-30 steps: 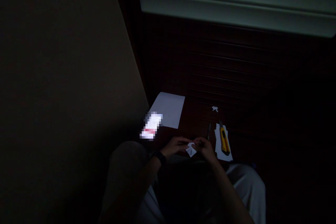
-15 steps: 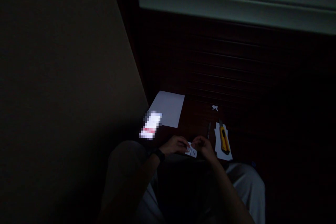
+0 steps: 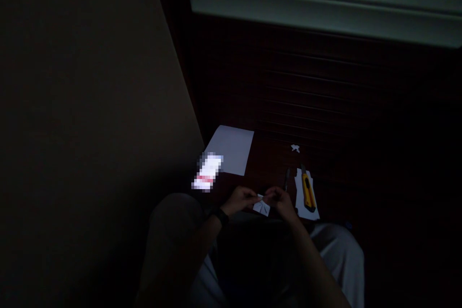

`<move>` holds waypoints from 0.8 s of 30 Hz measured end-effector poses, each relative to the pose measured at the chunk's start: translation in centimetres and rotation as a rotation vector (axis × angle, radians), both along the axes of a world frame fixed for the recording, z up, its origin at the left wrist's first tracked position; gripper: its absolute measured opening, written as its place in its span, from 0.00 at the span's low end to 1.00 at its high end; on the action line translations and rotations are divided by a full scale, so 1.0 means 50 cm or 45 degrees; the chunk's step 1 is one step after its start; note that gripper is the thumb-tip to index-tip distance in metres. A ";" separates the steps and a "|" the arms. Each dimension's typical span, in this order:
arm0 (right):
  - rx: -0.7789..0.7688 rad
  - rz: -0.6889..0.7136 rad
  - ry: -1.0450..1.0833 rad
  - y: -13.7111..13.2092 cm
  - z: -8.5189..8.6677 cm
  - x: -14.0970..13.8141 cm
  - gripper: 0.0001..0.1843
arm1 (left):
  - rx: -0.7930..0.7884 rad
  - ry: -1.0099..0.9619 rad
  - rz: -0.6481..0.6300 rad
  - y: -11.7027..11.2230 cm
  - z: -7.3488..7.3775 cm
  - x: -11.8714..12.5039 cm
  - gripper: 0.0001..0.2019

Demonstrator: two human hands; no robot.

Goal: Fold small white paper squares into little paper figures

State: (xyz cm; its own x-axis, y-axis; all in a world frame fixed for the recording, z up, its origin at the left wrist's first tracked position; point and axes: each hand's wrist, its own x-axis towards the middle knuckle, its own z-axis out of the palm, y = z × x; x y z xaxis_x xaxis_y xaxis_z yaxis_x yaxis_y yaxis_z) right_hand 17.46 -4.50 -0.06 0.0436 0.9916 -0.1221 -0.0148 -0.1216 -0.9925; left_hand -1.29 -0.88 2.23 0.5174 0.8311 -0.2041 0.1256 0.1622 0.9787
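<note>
A small piece of white paper (image 3: 261, 207) with creases or slits lies between my two hands, close in front of my lap. My left hand (image 3: 242, 198), with a dark band on its wrist, pinches the paper's upper left edge. At the upper right edge of the same piece, my right hand (image 3: 278, 198) has its fingertips closed on it. Dim light blurs the exact fold lines. Just beyond my right hand lies a dark pen (image 3: 287, 179).
A yellow utility knife (image 3: 308, 194) rests on white paper pieces (image 3: 300, 204) at the right. At the left, a lit, pixelated phone-like screen (image 3: 207, 172) overlaps a white sheet (image 3: 233, 147). Small paper scraps (image 3: 295, 148) lie farther back. A wall (image 3: 108, 82) rises on the left.
The small paper has shifted slightly left and turned a little. My left fingers have drawn together at its upper edge, and more of its face shows. The other things stay in place.
</note>
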 end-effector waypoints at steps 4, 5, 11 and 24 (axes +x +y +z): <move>0.014 0.005 -0.015 0.002 -0.003 0.000 0.13 | -0.012 -0.036 0.044 -0.001 -0.002 0.002 0.16; 0.020 0.007 -0.021 0.002 -0.003 0.000 0.13 | -0.020 -0.042 0.046 -0.001 -0.001 0.002 0.15; 0.033 0.006 -0.014 0.000 0.000 -0.003 0.14 | -0.059 -0.099 0.024 -0.002 0.006 -0.005 0.13; 0.030 0.008 -0.005 0.000 -0.005 -0.005 0.13 | -0.067 -0.131 0.026 -0.001 -0.003 -0.007 0.15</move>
State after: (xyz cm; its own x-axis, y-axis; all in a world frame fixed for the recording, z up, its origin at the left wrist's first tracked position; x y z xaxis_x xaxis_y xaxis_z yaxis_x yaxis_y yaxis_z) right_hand 17.23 -4.48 -0.33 0.0380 0.9944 -0.0987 -0.0105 -0.0984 -0.9951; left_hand -1.62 -0.95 2.07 0.5211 0.8311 -0.1941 0.0211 0.2148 0.9764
